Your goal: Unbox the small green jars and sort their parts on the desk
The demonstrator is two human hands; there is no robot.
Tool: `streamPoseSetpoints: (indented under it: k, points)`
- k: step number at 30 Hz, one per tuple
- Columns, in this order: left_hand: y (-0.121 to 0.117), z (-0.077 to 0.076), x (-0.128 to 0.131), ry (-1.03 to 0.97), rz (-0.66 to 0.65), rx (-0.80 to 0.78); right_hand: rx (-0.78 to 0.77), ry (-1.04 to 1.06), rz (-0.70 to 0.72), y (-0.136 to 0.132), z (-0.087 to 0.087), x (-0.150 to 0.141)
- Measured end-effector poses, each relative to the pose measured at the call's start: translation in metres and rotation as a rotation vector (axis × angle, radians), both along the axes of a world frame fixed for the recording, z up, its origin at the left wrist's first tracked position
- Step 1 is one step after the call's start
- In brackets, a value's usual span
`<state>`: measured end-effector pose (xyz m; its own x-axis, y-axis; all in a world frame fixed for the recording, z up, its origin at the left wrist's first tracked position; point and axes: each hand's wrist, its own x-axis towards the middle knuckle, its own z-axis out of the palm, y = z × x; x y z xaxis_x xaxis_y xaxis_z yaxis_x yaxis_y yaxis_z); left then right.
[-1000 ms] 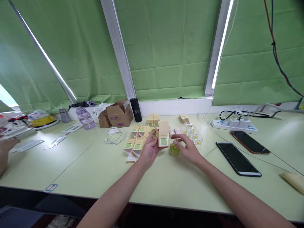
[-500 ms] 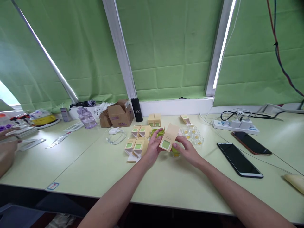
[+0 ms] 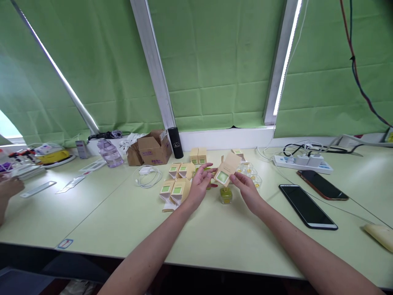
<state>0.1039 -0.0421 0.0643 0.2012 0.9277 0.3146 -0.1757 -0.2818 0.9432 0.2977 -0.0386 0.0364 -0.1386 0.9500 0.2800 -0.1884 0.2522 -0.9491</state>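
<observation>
My right hand (image 3: pixel 248 191) grips the lower right edge of a small kraft cardboard box (image 3: pixel 231 164), tilted, with a square window showing green. My left hand (image 3: pixel 200 186) is just left of the box with its fingers spread; whether a fingertip touches the box I cannot tell. Below the box a small green jar-like item (image 3: pixel 226 196) in clear plastic stands on the table. Left of my left hand lie several similar boxes (image 3: pixel 178 190) with open flaps. Beyond the right hand sit several clear containers (image 3: pixel 254 177) with yellow centres, partly hidden.
Two closed boxes (image 3: pixel 198 156) stand farther back, near a black cylinder (image 3: pixel 175 142) and an open carton (image 3: pixel 153 149). A white cable (image 3: pixel 149 177) lies coiled at left. Two phones (image 3: pixel 308 207) and a power strip (image 3: pixel 302 164) are at right. Another person's hand (image 3: pixel 10 187) shows far left.
The box has moved right and up, held by the right hand. My left hand has let go and spread its fingers. The green item below is now in fuller view.
</observation>
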Motion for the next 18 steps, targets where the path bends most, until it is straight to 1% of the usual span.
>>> streamPoseSetpoints:
  k: [3, 7, 10, 13, 18]
  points:
    - [0.004, 0.002, 0.003, 0.112, -0.009, 0.088, -0.032, 0.035, -0.049, 0.002, 0.000, 0.001]
    - [0.011, 0.002, 0.010, 0.210, 0.003, 0.178, -0.035, -0.016, -0.143, 0.004, 0.001, 0.002]
    - [0.018, -0.002, 0.014, 0.202, -0.009, 0.204, -0.027, -0.061, -0.166, 0.004, 0.003, 0.003]
    - [0.021, -0.008, 0.016, 0.155, -0.015, 0.200, -0.037, -0.069, -0.168, 0.005, 0.003, 0.003]
    - [0.019, -0.016, 0.017, 0.095, 0.005, 0.195, -0.034, -0.038, -0.135, 0.006, 0.000, 0.003]
